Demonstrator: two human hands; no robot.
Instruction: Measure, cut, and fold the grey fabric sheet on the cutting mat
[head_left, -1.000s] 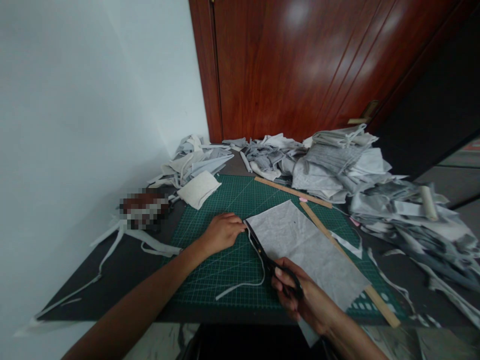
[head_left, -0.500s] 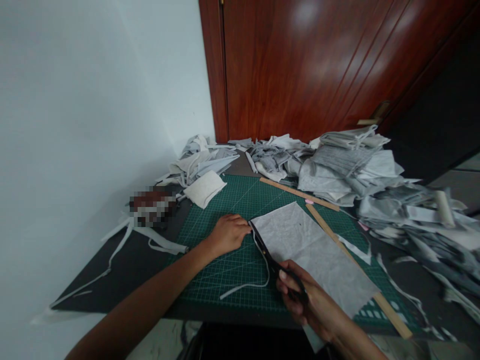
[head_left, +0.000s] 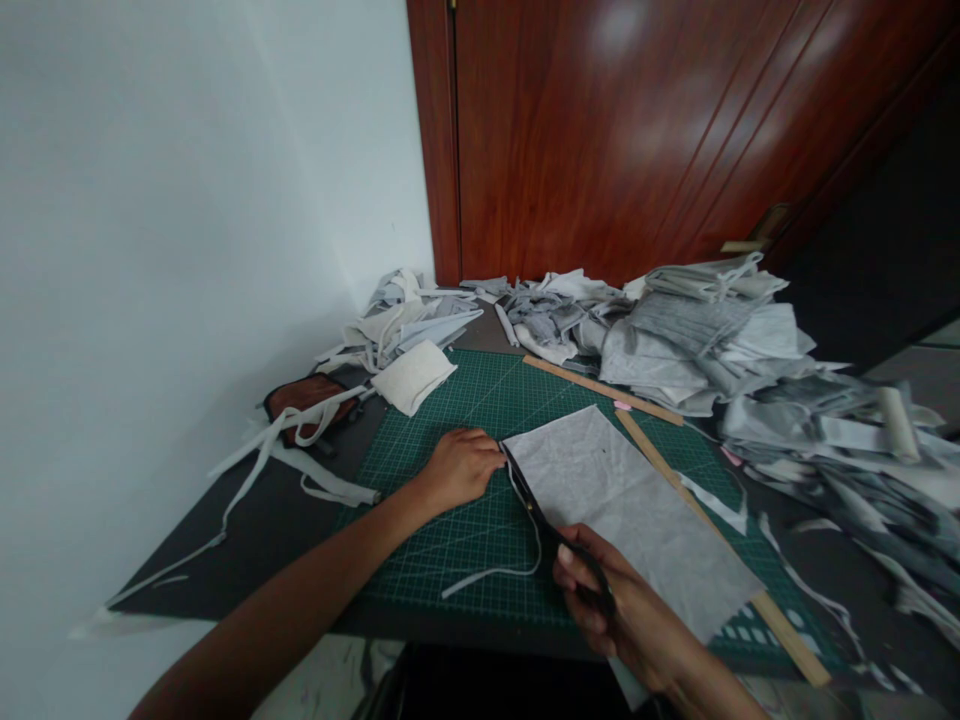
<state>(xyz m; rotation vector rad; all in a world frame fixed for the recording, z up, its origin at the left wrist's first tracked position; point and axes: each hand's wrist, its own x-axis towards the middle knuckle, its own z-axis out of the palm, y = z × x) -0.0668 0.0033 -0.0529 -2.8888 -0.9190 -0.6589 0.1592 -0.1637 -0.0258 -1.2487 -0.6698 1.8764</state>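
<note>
A grey-white sheet of fabric [head_left: 630, 500] lies at a slant on the green cutting mat [head_left: 420, 570]. My right hand [head_left: 592, 590] is wrapped round the handles of black scissors [head_left: 551, 530], whose blades run along the fabric's left edge up to its far left corner. At that corner my left hand [head_left: 466, 466] is closed, pinching the end of the fabric and its narrow trimmed strip [head_left: 487, 573]. The strip hangs loose beside the blades and curls across the mat. Exactly what lies under the left fingertips is hidden.
Two wooden rulers [head_left: 600, 388] lie on the mat, one beneath the sheet's right edge. Grey fabric heaps [head_left: 697, 340] line the back and right. A folded cream cloth [head_left: 414, 377], a brown pouch-like item [head_left: 307, 398] and loose strips sit left, near the white wall.
Both hands, the scissors and the fabric hold nearly the same places. The scissors' handles look slightly closer together. The whole view has shifted a little.
</note>
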